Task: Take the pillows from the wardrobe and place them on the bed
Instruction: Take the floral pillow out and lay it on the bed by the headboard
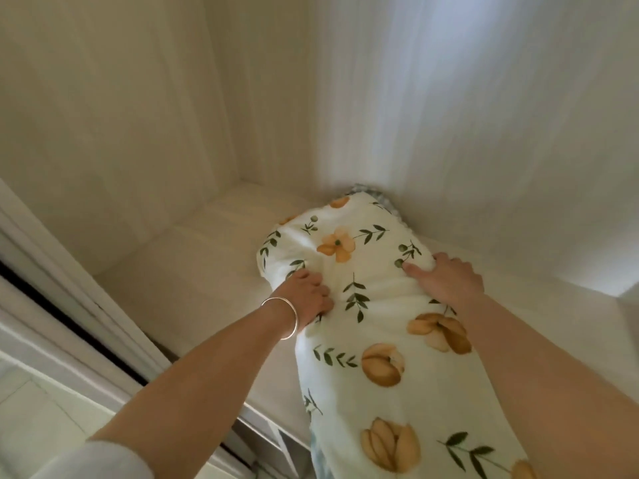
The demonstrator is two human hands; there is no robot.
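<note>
A white pillow [373,305] printed with orange flowers and green leaves lies lengthwise inside the wardrobe, its far end against the right wall and its near end hanging past the shelf edge. My left hand [307,295], with a silver bangle on the wrist, grips the pillow's left side. My right hand [446,280] grips its right side, thumb pressed into the fabric. A bit of grey-blue patterned fabric [366,190] peeks out behind the pillow's far end; I cannot tell what it is.
The pale wardrobe shelf [193,281] stretches to the left of the pillow. White wardrobe walls [449,115] close in behind and to the right. A sliding-door track and frame [69,305] run diagonally along the left.
</note>
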